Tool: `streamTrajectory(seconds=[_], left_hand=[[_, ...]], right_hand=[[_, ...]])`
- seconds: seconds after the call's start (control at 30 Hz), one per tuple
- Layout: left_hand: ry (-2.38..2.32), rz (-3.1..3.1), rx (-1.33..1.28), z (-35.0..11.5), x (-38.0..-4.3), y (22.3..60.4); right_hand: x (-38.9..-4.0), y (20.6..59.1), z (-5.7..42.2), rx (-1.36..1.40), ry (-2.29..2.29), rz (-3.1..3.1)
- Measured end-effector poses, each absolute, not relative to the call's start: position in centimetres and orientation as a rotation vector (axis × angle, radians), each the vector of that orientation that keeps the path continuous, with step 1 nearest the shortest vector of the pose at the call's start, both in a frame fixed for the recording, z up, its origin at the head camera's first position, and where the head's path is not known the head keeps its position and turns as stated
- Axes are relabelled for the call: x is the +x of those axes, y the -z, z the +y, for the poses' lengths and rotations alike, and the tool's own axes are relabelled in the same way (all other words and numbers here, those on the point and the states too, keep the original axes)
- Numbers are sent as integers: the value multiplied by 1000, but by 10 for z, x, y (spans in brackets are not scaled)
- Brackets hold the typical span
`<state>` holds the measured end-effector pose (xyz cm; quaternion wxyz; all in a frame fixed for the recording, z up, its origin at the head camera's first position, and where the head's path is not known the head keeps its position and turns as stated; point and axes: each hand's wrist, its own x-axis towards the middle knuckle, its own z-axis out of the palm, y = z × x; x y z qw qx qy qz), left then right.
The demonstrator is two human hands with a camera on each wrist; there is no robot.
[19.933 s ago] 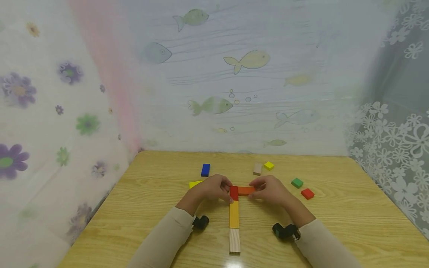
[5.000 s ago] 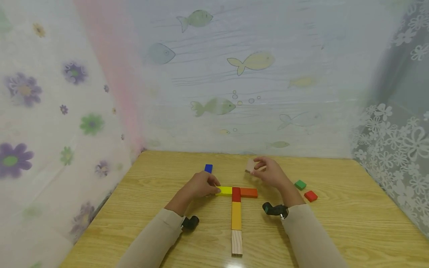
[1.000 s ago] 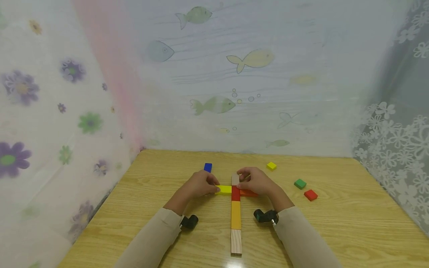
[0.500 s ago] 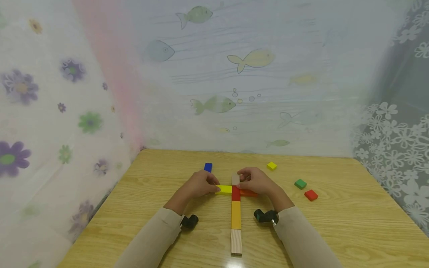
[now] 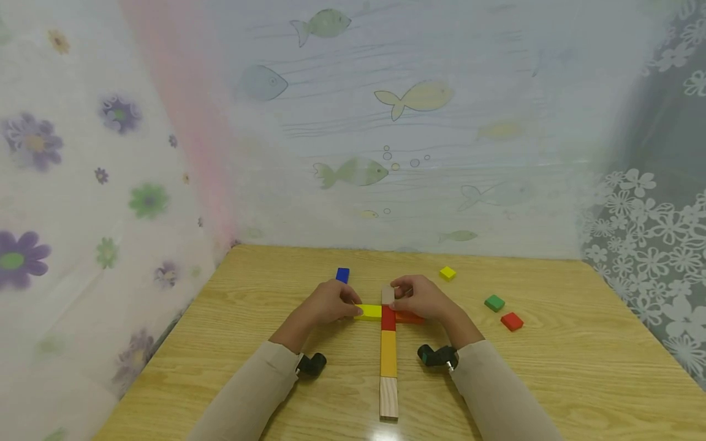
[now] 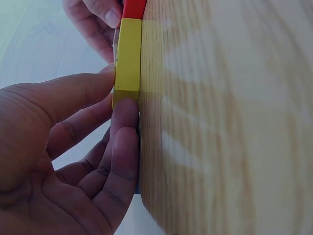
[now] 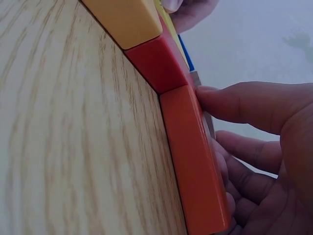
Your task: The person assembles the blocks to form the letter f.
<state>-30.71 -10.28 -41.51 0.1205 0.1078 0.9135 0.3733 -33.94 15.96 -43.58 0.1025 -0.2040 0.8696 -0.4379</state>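
Note:
On the wooden table lies a cross of flat blocks. A plain wooden block [image 5: 388, 397] and an orange-yellow block [image 5: 388, 353] form its stem, with a dark red block [image 5: 388, 318] at the crossing. An orange block [image 7: 194, 161] joins the red one on the right, partly hidden by the right hand in the head view. My left hand [image 5: 330, 302] pinches the outer end of a yellow block [image 6: 128, 56], whose other end meets the red block. With thumb and fingers, my right hand [image 5: 421, 299] holds a short pale wooden block [image 5: 388, 295] beyond the red one.
A blue block [image 5: 342, 275] lies behind my left hand. Small yellow [image 5: 447, 273], green and red blocks lie loose at the back right; the green block [image 5: 494, 302] is close to the red block [image 5: 512, 321]. Patterned curtains border the table [image 5: 265, 269].
Earlier, the yellow block came against the red block's left side. The right hand then carried the pale wooden block from the back right to the red block's far end. Little has moved since.

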Motion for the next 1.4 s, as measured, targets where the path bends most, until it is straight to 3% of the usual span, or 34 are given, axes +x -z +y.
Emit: streamTrajectory(seconds=[1.4], left_hand=[[-1115,2645,315,-104,-306,416]], right_hand=[[-337,435,159,-572,1280,2585]])
